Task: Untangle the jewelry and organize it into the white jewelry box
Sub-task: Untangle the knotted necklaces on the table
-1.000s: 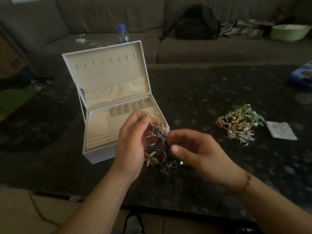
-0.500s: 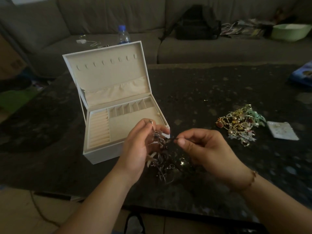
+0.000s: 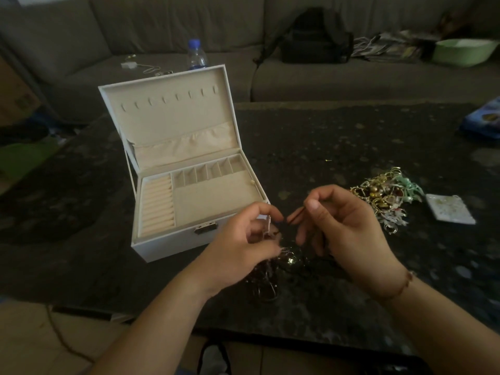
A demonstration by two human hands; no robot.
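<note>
So from my feed: left hand (image 3: pixel 243 239) has its grip pinched on a dark tangled jewelry clump (image 3: pixel 266 277) hanging just above the worktop (image 3: pixel 351 136). Right hand (image 3: pixel 349 228) pinches a thin strand coming off it. White jewelry box (image 3: pixel 189 190) sits open just left of both hands, second jewelry pile (image 3: pixel 387 196) to the right.

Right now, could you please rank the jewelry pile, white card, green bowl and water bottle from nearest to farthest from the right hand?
1. Jewelry pile, just right of the right hand.
2. White card, farther right.
3. Water bottle and green bowl, both on the sofa: too close to call.
</note>
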